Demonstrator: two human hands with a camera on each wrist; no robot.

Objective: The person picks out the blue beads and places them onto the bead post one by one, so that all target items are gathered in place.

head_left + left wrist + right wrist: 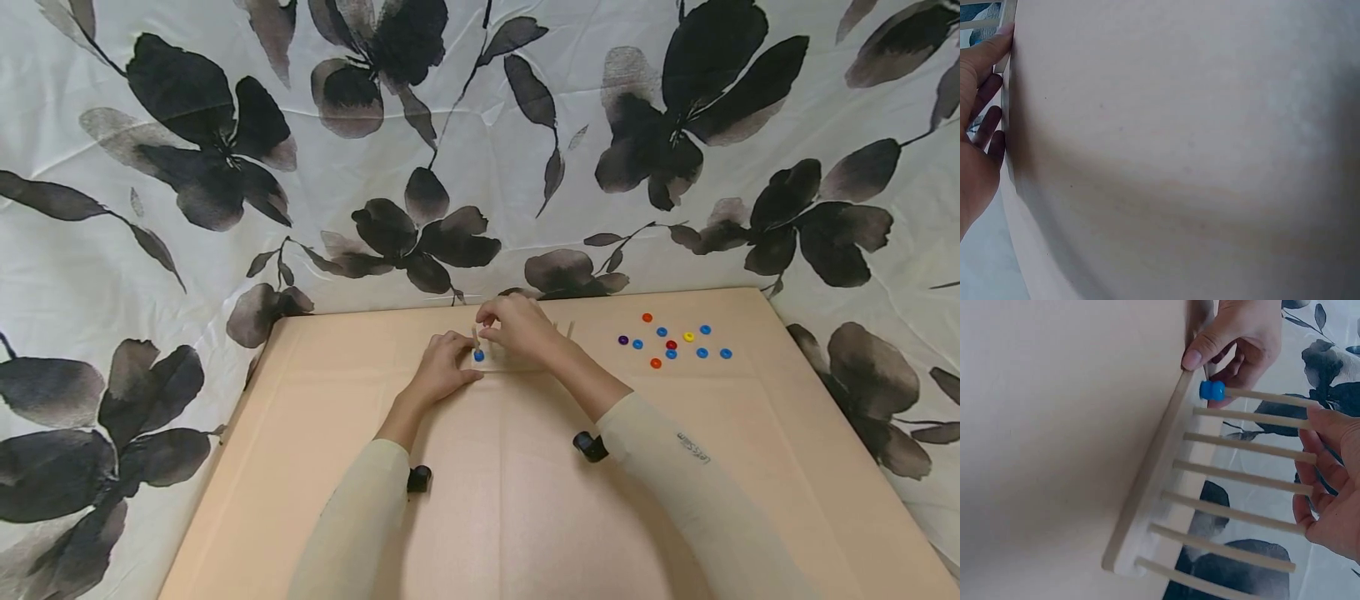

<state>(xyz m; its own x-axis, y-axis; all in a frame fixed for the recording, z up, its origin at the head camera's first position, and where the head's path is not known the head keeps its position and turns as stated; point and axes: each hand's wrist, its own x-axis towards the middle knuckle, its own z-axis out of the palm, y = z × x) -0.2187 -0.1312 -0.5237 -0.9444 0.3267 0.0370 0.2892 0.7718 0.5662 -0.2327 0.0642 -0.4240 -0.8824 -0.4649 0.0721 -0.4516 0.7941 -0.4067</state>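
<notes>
Peg rack (table beneath, cloth behind) has left hand's grip, right hand's unclear.

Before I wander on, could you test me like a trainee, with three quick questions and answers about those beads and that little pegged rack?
1. Fill the gap: the person's ___ hand holds one end of the base of the wooden rack.
2. Multiple choice: which colour shows exactly once among the loose beads on the table? A) blue B) yellow C) green
3. True or false: the blue beading on the rack sits on its middle peg.

Key:
1. Left: the left hand holds it.
2. B: there is a single yellow bead.
3. False: the blue beading is on the end peg, beside the left hand.
</notes>
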